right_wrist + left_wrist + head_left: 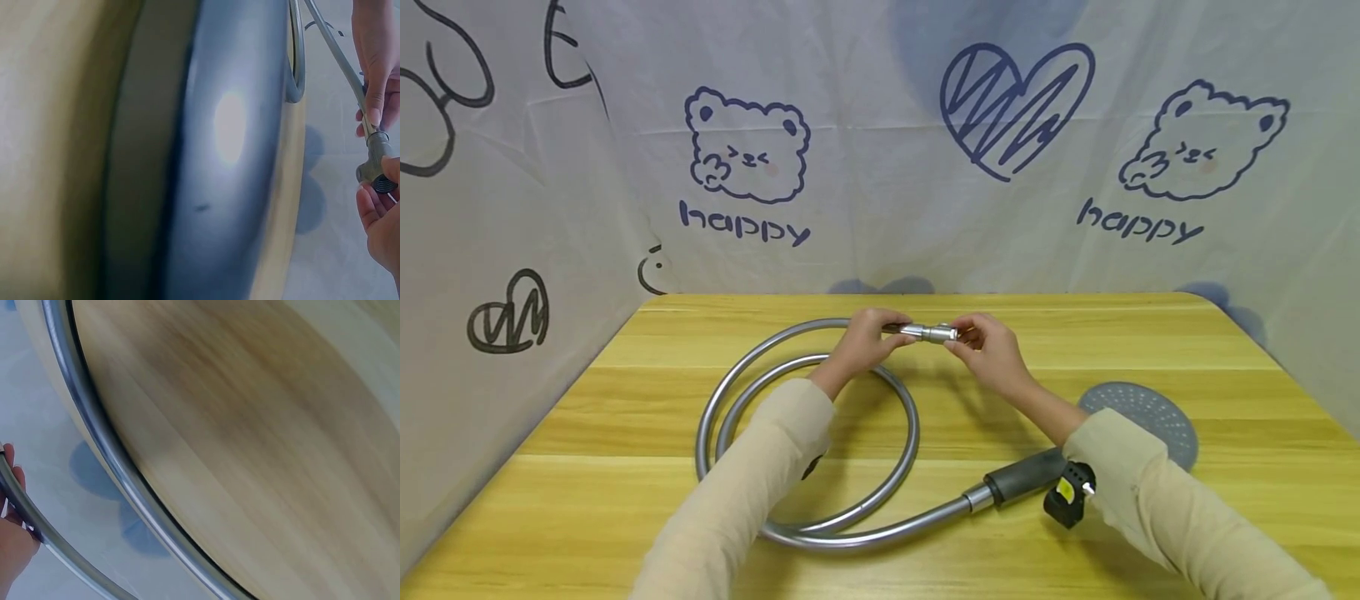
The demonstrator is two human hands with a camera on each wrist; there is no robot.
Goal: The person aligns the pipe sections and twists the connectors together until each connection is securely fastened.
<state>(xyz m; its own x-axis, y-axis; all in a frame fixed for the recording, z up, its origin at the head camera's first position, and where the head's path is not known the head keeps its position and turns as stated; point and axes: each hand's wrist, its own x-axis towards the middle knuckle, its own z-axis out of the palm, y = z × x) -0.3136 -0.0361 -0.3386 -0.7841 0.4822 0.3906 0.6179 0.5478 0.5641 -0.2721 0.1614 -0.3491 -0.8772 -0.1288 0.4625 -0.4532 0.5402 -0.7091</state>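
A metal fitting (938,334) with a short side stub and an open ringed end (384,182) is held up above the far part of the table. My left hand (863,340) grips the end of a grey shower hose (913,425) right beside the fitting. From the other side, my right hand (992,354) pinches the fitting at its open end with thumb and fingers. The hose lies in loops and runs to the dark handle (1022,477) of a shower head (1138,417), whose grey round face is partly covered by my right sleeve.
The wooden table (625,517) reaches back to a white cloth wall (880,208) with drawings. Black wrist gear (1067,496) hangs under my right sleeve, over the shower handle. A large blurred blue-grey shape (231,206) fills much of the right wrist view.
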